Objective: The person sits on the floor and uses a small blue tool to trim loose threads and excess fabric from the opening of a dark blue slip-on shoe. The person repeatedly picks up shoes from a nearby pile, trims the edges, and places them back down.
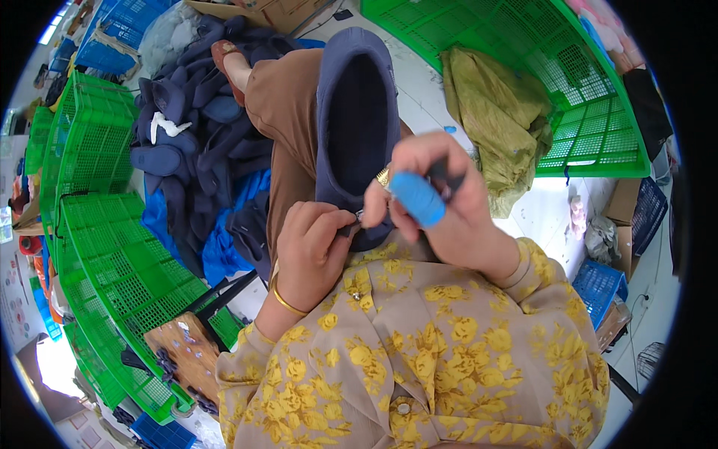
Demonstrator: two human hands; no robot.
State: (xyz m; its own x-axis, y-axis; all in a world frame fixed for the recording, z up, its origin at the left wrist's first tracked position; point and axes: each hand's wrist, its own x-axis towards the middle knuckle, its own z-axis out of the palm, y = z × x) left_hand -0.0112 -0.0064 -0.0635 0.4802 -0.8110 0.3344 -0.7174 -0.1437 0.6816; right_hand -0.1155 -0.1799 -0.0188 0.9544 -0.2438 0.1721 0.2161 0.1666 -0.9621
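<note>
Tan cloth printed with yellow flowers: the wearer's blouse [449,337], nearest the lens. Just beyond, a long navy-blue soft shoe [357,123] lies lengthwise over the lap, opening up, near end close to the blouse. Left hand [308,239], thin gold bangle [288,301] at the wrist, is closed in a pinch on that near end. Right hand [460,221] curled, fingertips at the same end, just beside the left's. Blurred bright-blue rounded piece [417,199] at the right hand: finger wrap or tool handle, cannot tell, nor what that hand grips. Beneath the shoe, brown trousers [284,93]. Left of the legs, a heap of dark navy shoes [213,142], partly over blue sheeting [226,251]. Right, a crumpled olive-green sack [497,112] in front of a green mesh-sided plastic crate [587,138].
</note>
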